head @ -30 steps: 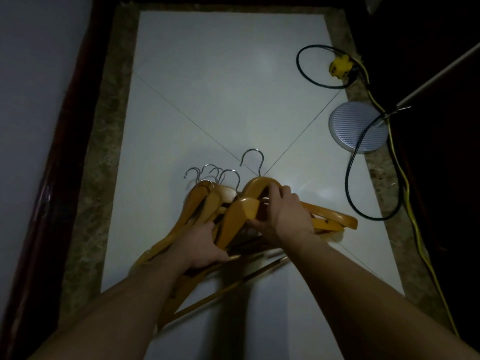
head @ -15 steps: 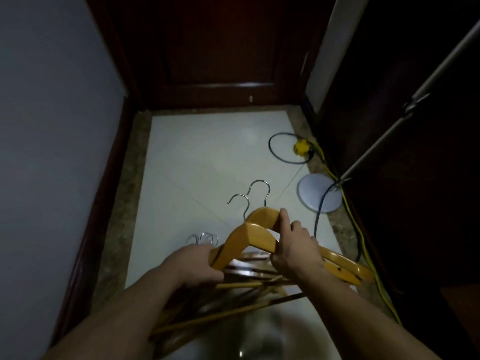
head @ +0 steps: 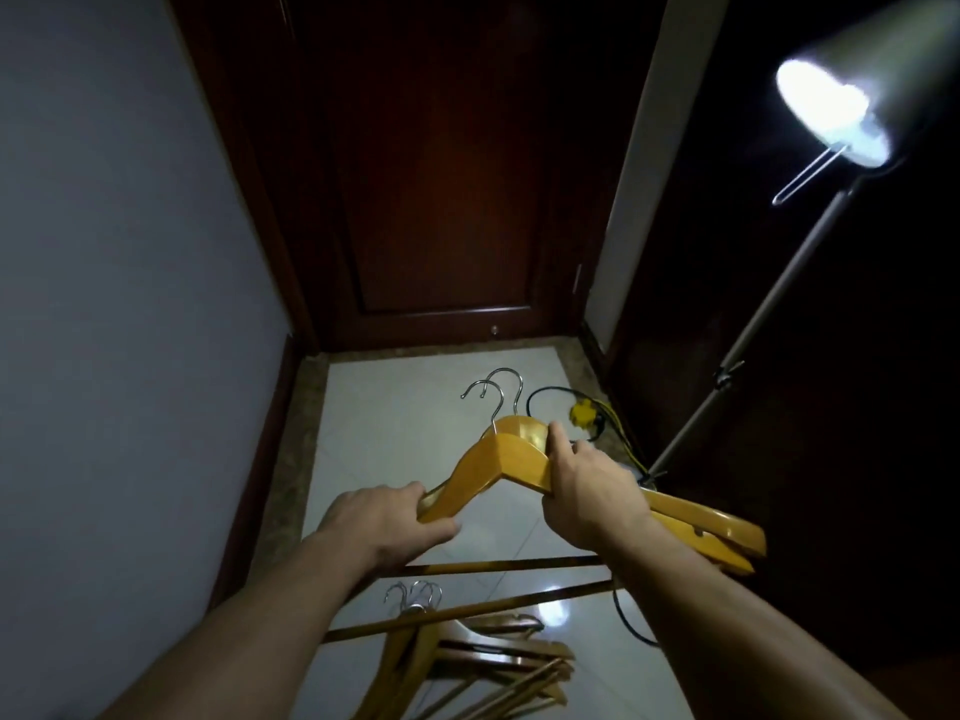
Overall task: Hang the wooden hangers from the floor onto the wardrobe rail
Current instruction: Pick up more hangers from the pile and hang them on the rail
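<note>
We hold two wooden hangers [head: 498, 459] stacked together in front of the dark door [head: 441, 174], their hooks pointing toward it. Our left hand [head: 384, 522] curls round the end of the left arm, and our right hand [head: 592, 485] grips the right arm just beside the neck. The pile of hangers [head: 467, 662] lies on the white floor [head: 389, 407], farther from the door, under our forearms, while a lit floor lamp [head: 831, 85] leans to the door's right.

Pale tiled floor [head: 395, 433] with heaped wooden hangers [head: 467, 662] and a black cable [head: 623, 622]
</note>
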The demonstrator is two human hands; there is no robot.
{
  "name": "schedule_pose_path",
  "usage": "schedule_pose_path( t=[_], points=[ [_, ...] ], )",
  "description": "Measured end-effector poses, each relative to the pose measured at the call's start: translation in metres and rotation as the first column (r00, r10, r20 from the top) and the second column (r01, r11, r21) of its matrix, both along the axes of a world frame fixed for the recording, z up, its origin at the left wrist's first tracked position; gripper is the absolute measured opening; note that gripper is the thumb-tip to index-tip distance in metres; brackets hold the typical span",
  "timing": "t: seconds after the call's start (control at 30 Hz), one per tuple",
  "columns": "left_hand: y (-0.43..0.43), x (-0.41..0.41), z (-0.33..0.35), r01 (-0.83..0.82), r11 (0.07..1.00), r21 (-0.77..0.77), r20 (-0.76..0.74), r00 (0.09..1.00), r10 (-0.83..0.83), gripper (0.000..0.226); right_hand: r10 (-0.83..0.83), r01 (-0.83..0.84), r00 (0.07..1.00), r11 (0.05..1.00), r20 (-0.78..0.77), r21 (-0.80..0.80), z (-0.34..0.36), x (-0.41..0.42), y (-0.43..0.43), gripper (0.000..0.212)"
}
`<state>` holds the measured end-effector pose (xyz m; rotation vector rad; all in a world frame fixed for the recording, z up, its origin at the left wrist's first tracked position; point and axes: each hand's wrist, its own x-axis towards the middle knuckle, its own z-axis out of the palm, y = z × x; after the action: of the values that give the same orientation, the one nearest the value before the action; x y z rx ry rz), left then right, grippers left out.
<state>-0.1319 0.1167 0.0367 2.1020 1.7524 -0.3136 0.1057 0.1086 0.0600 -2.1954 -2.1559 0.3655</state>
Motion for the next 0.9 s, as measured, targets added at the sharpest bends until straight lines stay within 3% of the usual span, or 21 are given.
schedule_pose_path(
  t=[0.13, 0.33, 0.67, 0.9],
  points=[
    [0.001, 0.001, 0.083, -0.012, 0.999, 0.032, 0.011, 1.000, 0.012, 0.075, 0.000, -0.001, 1.000, 0.999, 0.018, 0.054, 0.082, 0.001, -0.001, 0.085],
    [-0.001, 0.003, 0.222, -0.016, 0.997, 0.076, 0.002, 1.000, 0.016, 0.064, 0.016, -0.019, 0.999, 0.992, 0.030, 0.126, 0.212, 0.006, -0.001, 0.085],
    [-0.025, -0.005, 0.439, -0.050, 0.979, 0.197, 0.205, 0.979, 0.008, 0.061, 0.012, -0.033, 0.993, 0.981, 0.113, 0.190, 0.434, 0.001, -0.017, 0.090],
    [-0.044, -0.009, 0.584, 0.040, 0.946, 0.320, 0.116, 0.990, -0.081, 0.063, -0.041, 0.004, 0.993, 0.951, 0.113, 0.309, 0.585, -0.004, -0.051, 0.091]
  ],
)
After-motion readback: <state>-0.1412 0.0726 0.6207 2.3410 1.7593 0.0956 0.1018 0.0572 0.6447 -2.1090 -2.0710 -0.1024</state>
